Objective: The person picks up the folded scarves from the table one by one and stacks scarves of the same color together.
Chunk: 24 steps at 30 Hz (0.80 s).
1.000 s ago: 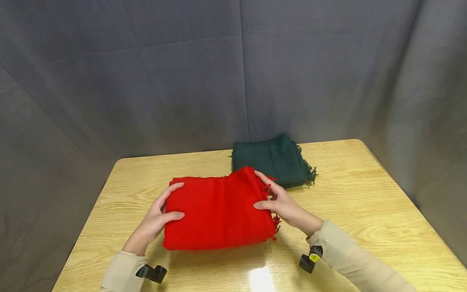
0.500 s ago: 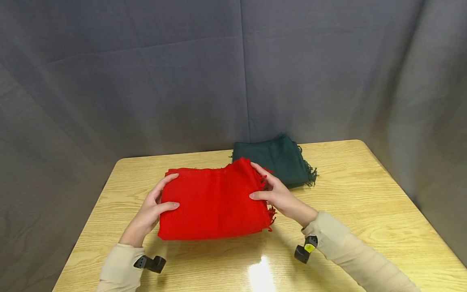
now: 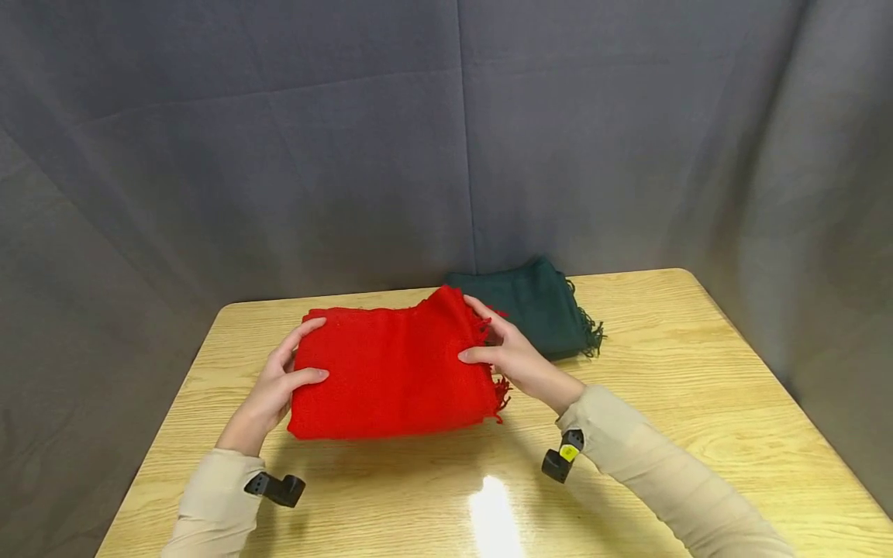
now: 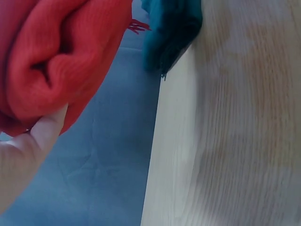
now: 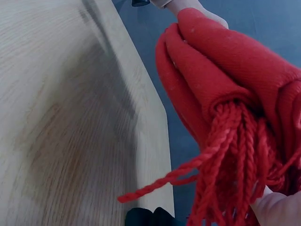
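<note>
A folded red scarf [image 3: 387, 376] with twisted fringe along its right end is held up over the table between both hands. My left hand [image 3: 274, 387] grips its left end, thumb on the near face and the other fingers mostly hidden behind. At the fringed end my right hand [image 3: 523, 364] pinches the scarf the same way, thumb in front. The left wrist view shows the rounded folds of the red scarf [image 4: 89, 52] against one finger. Thick layers and hanging fringe [image 5: 235, 155] fill the right wrist view.
A folded dark green scarf [image 3: 537, 310] with fringe lies at the back of the wooden table [image 3: 670, 387], partly overlapped by the red one in the head view. Grey curtain [image 3: 349, 155] stands behind and at both sides.
Both hands have moved the red scarf leftward and toward the back of the table in the head view, still gripping its two ends. The green scarf has stayed put.
</note>
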Motion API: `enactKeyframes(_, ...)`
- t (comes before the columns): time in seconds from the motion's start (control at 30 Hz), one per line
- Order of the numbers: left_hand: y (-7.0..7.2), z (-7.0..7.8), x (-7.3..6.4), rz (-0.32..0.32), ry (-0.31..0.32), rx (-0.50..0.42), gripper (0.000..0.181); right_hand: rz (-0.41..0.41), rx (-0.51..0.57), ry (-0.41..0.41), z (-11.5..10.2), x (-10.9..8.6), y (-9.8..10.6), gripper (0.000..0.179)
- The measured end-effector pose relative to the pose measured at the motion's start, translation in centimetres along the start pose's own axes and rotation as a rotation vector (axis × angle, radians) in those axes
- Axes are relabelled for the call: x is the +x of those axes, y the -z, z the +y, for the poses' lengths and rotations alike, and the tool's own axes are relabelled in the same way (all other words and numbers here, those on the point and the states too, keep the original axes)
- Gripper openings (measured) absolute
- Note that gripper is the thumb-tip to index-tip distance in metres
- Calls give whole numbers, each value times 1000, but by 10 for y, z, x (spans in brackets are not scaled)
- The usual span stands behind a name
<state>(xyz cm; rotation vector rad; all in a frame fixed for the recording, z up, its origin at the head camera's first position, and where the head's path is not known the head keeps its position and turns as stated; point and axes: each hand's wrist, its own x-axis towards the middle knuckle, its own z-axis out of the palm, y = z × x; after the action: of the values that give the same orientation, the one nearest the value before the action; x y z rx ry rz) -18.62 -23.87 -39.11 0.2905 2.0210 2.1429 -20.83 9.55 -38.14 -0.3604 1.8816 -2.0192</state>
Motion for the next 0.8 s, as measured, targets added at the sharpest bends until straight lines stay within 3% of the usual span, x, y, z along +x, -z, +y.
enactKeyframes(0.8, 23, 4, 27, 97, 112, 15, 63, 79, 72, -61, 0, 44, -14, 75)
